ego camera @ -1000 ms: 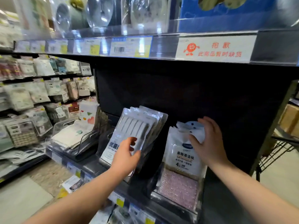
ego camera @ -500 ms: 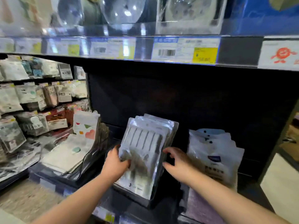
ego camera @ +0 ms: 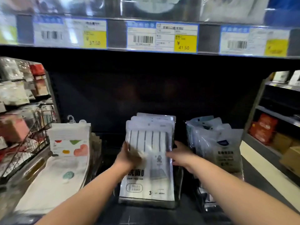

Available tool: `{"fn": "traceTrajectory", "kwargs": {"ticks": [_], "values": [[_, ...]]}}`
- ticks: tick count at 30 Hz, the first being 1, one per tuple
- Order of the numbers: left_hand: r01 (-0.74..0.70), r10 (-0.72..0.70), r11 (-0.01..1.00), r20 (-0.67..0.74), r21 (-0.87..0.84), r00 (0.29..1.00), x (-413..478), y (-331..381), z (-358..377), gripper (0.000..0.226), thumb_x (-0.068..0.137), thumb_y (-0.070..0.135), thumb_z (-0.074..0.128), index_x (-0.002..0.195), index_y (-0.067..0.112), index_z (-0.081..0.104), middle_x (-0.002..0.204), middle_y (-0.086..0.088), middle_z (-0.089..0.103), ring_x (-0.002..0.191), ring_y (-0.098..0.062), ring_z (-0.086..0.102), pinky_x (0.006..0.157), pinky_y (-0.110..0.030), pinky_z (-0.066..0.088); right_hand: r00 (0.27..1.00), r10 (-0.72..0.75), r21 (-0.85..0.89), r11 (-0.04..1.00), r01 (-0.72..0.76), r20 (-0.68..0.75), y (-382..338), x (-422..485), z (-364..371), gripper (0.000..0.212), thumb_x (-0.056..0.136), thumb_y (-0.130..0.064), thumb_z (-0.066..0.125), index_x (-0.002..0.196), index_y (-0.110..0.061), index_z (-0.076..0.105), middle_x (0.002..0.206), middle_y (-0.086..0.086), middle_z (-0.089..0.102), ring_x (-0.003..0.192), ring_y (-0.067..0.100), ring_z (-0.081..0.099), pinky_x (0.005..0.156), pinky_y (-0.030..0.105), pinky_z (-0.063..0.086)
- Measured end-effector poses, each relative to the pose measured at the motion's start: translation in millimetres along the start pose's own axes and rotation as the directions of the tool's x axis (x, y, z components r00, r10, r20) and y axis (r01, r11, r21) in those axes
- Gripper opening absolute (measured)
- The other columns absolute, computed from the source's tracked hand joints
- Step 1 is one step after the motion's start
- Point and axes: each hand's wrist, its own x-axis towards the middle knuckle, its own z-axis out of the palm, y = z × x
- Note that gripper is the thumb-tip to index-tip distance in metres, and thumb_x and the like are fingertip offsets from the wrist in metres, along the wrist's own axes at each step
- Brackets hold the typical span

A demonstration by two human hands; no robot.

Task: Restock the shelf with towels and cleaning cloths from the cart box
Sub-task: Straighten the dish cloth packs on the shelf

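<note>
A stack of striped cloth packs [ego camera: 150, 143] in clear bags leans back in a shelf tray at the centre. My left hand [ego camera: 129, 155] grips the stack's left edge, its thumb over the front pack. My right hand [ego camera: 180, 155] holds the right edge, fingers curled around the side. To the right stands a row of white cleaning-cloth bags [ego camera: 217, 146]. Left of the stack are white towel packs with coloured shapes [ego camera: 69, 140]. The cart box is out of view.
The upper shelf edge [ego camera: 146, 36] with price labels hangs overhead. A wire rack [ego camera: 29, 135] of hanging packs stands at the left. Another shelving unit with orange packs [ego camera: 263, 129] and cardboard boxes sits at the right. The shelf back is dark.
My right hand left the cleaning-cloth bags and came to the striped stack's right edge. Both hands now hold that stack, and the view has moved closer and centred on it.
</note>
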Motion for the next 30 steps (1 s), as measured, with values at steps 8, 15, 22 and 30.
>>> {"fn": "traceTrajectory", "kwargs": {"ticks": [8,15,22,30], "values": [[0.059,-0.059,0.998,0.004,-0.035,0.998,14,0,7,0.034,0.075,0.014,0.067,0.103,0.014,0.048,0.118,-0.011,0.058,0.097,-0.021,0.058,0.078,-0.027,0.045,0.996,0.084,-0.061,0.995,-0.085,-0.016,-5,8,-8,0.042,0.085,-0.011,0.061,0.125,-0.003,0.049,0.121,0.014,0.057,0.095,0.024,0.062,0.08,0.034,0.058],[0.023,-0.022,0.997,0.014,-0.072,1.0,16,1,10,0.063,0.082,0.009,0.067,0.137,0.015,0.037,0.117,-0.001,0.057,0.102,-0.017,0.053,0.083,-0.024,0.044,1.0,0.001,0.0,1.0,-0.001,-0.007,-10,27,1,0.087,0.056,-0.024,0.072,0.135,-0.014,0.037,0.127,0.008,0.056,0.113,0.026,0.056,0.09,0.04,0.052],[0.126,-0.121,0.922,0.039,-0.367,0.992,19,-1,6,0.032,0.071,0.01,0.077,0.089,0.011,0.05,0.082,-0.009,0.06,0.069,-0.019,0.058,0.059,-0.027,0.049,0.994,0.025,-0.01,1.0,-0.024,0.103,-3,36,-20,0.04,0.077,-0.014,0.074,0.108,-0.013,0.049,0.109,0.004,0.058,0.092,0.015,0.056,0.072,0.032,0.053],[0.136,-0.119,0.865,0.065,-0.482,0.991,23,6,4,0.045,0.077,0.007,0.075,0.112,0.008,0.046,0.085,-0.004,0.058,0.071,-0.017,0.059,0.061,-0.028,0.05,0.981,-0.191,0.347,0.918,0.192,-0.036,-8,50,-8,0.046,0.076,-0.01,0.076,0.116,-0.016,0.054,0.115,0.002,0.063,0.091,0.01,0.061,0.071,0.015,0.048]]}}
